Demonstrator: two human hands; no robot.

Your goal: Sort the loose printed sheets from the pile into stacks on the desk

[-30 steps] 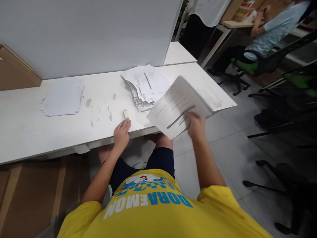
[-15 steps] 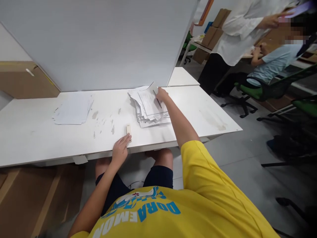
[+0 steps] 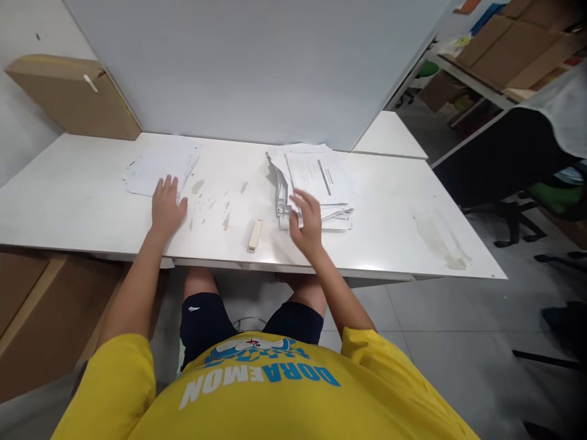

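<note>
My left hand [image 3: 167,205] lies flat with fingers spread on the white table [image 3: 68,208], just in front of a thin stack of papers [image 3: 158,168] at the back left. My right hand [image 3: 306,219] hovers with loose, parted fingers over the near edge of a thick, untidy pile of printed papers [image 3: 321,180] at the table's middle. Neither hand holds anything. A small beige stapler-like block [image 3: 255,234] rests on the table between my hands, near the front edge.
A white partition wall [image 3: 238,67] stands behind the table. A brown cardboard box [image 3: 76,95] leans at the back left, more cardboard [image 3: 41,305] under the table. A second white table [image 3: 389,137], shelves with boxes [image 3: 509,43] and green chairs are to the right.
The sheaf my right hand held was set on the pile; that hand has drawn back to the pile's near edge. My left hand left the beige block and moved left toward the thin stack.
</note>
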